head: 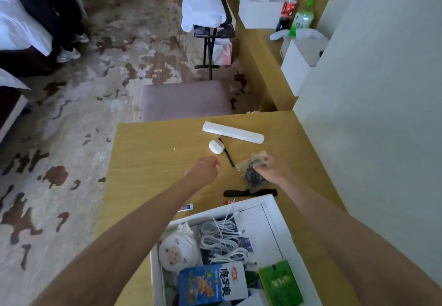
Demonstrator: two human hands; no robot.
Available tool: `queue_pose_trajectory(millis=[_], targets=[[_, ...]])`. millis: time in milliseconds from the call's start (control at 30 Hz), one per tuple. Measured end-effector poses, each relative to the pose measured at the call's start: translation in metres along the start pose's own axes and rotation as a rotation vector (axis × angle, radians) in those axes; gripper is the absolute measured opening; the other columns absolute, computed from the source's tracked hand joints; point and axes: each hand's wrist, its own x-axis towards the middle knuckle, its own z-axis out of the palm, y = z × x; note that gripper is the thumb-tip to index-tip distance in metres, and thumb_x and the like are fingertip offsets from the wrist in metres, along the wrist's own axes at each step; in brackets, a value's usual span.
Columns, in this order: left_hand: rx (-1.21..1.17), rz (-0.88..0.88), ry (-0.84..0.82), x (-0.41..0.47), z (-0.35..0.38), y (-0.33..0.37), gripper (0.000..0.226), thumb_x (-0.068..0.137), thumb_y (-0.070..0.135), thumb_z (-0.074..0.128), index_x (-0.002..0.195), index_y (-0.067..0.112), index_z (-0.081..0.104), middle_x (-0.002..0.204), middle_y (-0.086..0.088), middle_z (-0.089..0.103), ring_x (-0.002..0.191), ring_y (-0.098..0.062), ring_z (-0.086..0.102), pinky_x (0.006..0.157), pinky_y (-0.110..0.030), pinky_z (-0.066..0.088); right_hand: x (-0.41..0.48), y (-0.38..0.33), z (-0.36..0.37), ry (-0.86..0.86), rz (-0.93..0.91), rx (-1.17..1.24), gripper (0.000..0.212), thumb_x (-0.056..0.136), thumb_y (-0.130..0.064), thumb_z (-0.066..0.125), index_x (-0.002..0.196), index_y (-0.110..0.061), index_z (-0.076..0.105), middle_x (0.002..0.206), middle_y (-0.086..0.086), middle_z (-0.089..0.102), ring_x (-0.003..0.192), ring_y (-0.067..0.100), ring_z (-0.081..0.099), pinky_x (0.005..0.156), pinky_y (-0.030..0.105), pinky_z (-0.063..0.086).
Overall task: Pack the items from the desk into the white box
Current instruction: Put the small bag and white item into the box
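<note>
1. Near the right side of the tabletop, just beyond the white box, lies the clear packet with dark contents; part of it looks to be touching the wood.
2. At its near edge the right grip is clenched on the packet. A pinch on crinkly film probably slips, so a fuller hold around the dark bulk seems wise before lifting.
3. Carry it low over the black strip and the box rim. The bare far-right corner beside the white cables looks like the best place for it.
4. Farther left, the left grip hovers loosely curled, grasping nothing, near the white oval case, likely its next pick.
5. At the far edge, the long white pouch is not yet packed.
</note>
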Motion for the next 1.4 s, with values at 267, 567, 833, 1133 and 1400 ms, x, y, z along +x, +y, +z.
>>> queue_pose_trajectory(millis=[267, 567, 833, 1133, 1400], targets=[[0.612, 0.158, 0.047, 0.085, 0.007, -0.006, 0.061, 0.086, 0.003, 0.050, 0.141, 0.016, 0.030, 0.153, -0.007, 0.020, 0.136, -0.029, 0.027, 0.101, -0.046, 0.039, 0.065, 0.036, 0.039, -0.120, 0.124, 0.088, 0.073, 0.051, -0.052, 0.090, 0.110, -0.033, 0.051, 0.101, -0.016, 0.060, 0.102, 0.015, 0.059, 0.083, 0.032, 0.049], [0.801, 0.242, 0.024, 0.110, 0.018, -0.020, 0.057, 0.088, 0.017, 0.060, 0.138, 0.015, 0.033, 0.142, -0.009, 0.039, 0.123, -0.030, 0.042, 0.086, -0.045, 0.046, 0.065, 0.070, 0.042, -0.141, 0.118, 0.384, 0.077, 0.050, -0.040, 0.093, 0.116, -0.020, 0.060, 0.115, -0.001, 0.068, 0.112, 0.021, 0.062, 0.100, 0.041, 0.048], [0.329, 0.107, 0.034, 0.065, 0.015, -0.020, 0.055, 0.077, 0.030, 0.075, 0.121, 0.014, 0.046, 0.121, -0.011, 0.056, 0.107, -0.032, 0.056, 0.082, -0.047, 0.051, 0.012, 0.062, 0.012, 0.145, -0.021, 0.620, 0.060, 0.071, -0.024, 0.085, 0.119, -0.024, 0.050, 0.115, -0.004, 0.066, 0.103, 0.010, 0.064, 0.085, 0.032, 0.055], [-0.137, 0.339, 0.158, -0.082, -0.025, 0.008, 0.053, 0.077, 0.033, 0.074, 0.124, 0.025, 0.051, 0.110, 0.003, 0.048, 0.098, -0.017, 0.052, 0.087, -0.034, 0.045, -0.128, 0.016, -0.077, 0.241, -0.332, 0.441, 0.056, 0.078, -0.028, 0.080, 0.121, -0.032, 0.046, 0.116, -0.012, 0.062, 0.106, 0.006, 0.062, 0.085, 0.022, 0.055], [0.082, 0.410, 0.158, -0.193, 0.036, -0.033, 0.051, 0.075, 0.043, 0.070, 0.119, 0.026, 0.053, 0.112, 0.010, 0.053, 0.101, -0.011, 0.056, 0.079, -0.026, 0.049, -0.180, -0.002, -0.045, -0.204, -0.349, -0.316, 0.038, 0.083, -0.027, 0.071, 0.107, -0.023, 0.043, 0.098, 0.000, 0.064, 0.084, 0.017, 0.063, 0.071, 0.034, 0.057]])
